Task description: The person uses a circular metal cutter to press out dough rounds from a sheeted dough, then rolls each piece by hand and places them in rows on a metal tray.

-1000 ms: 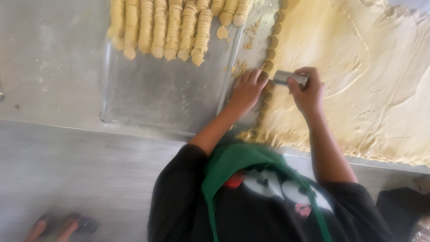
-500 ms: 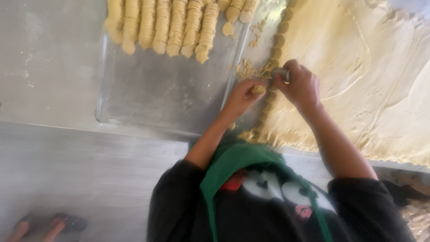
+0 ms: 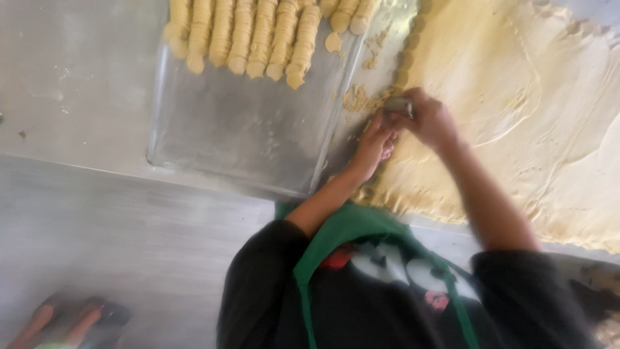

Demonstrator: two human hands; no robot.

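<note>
Since the earlier frame the two hands have drawn together at the dough's edge, and the tray and dough rows sit lower and further right in view as the head shifted.

Going from the left: a pair of feet (image 3: 71,320) shows at 8 o'clock on the floor. The metal tray (image 3: 245,139) lies on the table (image 3: 71,71), with rows of stacked dough rounds (image 3: 258,32) at 12 o'clock along its far end and its near part bare. Crumbs (image 3: 357,100) lie just off the tray's right rim.

The left hand (image 3: 374,143) sits at the tray's right edge, fingers curled and pressed together; whether they pinch a bit of dough I cannot tell, for blur. Touching it, at about 1 o'clock from it, is the right hand (image 3: 431,119), its grip closed round a small metal cutter (image 3: 400,106) with the fingertips on top. The cutter stands at the left border of the dough sheet (image 3: 516,110), which spreads away to 3 o'clock.

The cutter lies up and right of the left hand, just beside it; the tray's bare part lies at 9 o'clock, and the left hand is the nearer to it.
</note>
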